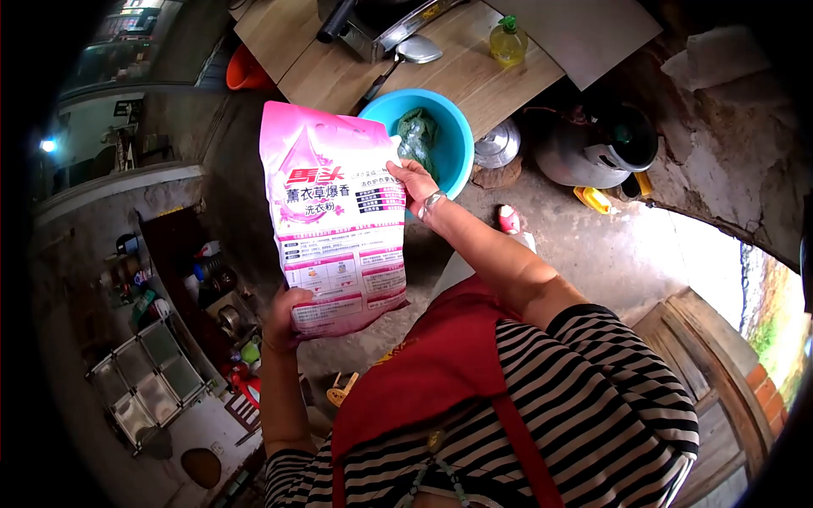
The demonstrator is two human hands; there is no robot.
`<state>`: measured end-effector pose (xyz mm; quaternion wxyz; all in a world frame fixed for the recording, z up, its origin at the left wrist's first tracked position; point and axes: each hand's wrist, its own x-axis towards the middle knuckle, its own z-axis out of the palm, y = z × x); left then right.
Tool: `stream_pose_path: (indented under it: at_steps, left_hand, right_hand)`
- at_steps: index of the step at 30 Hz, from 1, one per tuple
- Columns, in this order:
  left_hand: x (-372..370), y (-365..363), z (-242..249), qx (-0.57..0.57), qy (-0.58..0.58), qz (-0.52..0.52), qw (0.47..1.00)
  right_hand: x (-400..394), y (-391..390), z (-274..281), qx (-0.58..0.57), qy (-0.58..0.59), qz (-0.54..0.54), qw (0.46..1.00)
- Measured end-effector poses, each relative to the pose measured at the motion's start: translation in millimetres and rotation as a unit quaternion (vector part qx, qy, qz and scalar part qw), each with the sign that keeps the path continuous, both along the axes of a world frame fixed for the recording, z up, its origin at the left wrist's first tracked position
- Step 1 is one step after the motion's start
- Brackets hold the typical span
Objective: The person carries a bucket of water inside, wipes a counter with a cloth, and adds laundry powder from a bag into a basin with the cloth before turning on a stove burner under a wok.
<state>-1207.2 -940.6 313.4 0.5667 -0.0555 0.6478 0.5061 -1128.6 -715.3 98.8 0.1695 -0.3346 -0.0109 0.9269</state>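
A large pink-and-white bag of laundry powder (pixel 339 229) is held up in front of me, its printed side toward my eyes. My right hand (pixel 413 182), with a silver bracelet at the wrist, pinches its right edge near the top. At the lower left corner my left hand (pixel 286 315) grips the bag, thumb on the front and the other fingers hidden behind. Just beyond the bag is a blue basin (pixel 461 140), partly covered by it. Inside the basin lies a green plastic bag (pixel 417 131) or similar green bundle.
A wooden-topped table (pixel 466 89) at the far side bears a spatula (pixel 418 51), a stove (pixel 394 25) and a bottle of yellowish liquid (pixel 508 42). A gas cylinder (pixel 584 148) stands right. A red bucket (pixel 246 69) is far left, a glass-paned cabinet (pixel 152 385) lower left.
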Motion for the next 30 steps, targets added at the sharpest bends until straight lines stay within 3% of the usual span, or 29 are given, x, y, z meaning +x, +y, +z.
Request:
stream_pose_path:
  at_steps: [4,7,8,12,23,30]
  left_hand:
    - [-0.8,-0.3,-4.3,-0.001,-0.003,-0.016,1.000]
    - [1.0,5.1,2.9,-0.004,0.015,-0.029,0.999]
    - [2.6,7.7,7.1,-0.010,0.021,-0.034,0.999]
    - [3.1,12.0,4.0,0.018,0.009,-0.052,0.998]
    - [3.0,9.3,5.5,0.037,0.026,-0.081,0.996]
    - [2.0,11.5,6.9,0.047,0.024,-0.083,0.995]
  right_hand:
    - [6.9,-5.5,12.7,0.065,-0.054,0.015,0.996]
    - [5.5,0.3,-12.8,0.054,0.003,-0.007,0.999]
    - [2.7,-2.3,-10.9,0.034,-0.025,-0.004,0.999]
    - [3.0,-1.9,-20.9,0.059,-0.039,0.093,0.993]
    - [3.1,14.7,-13.0,0.169,-0.095,0.124,0.973]
    - [4.9,-0.3,-7.7,0.022,-0.022,0.070,0.997]
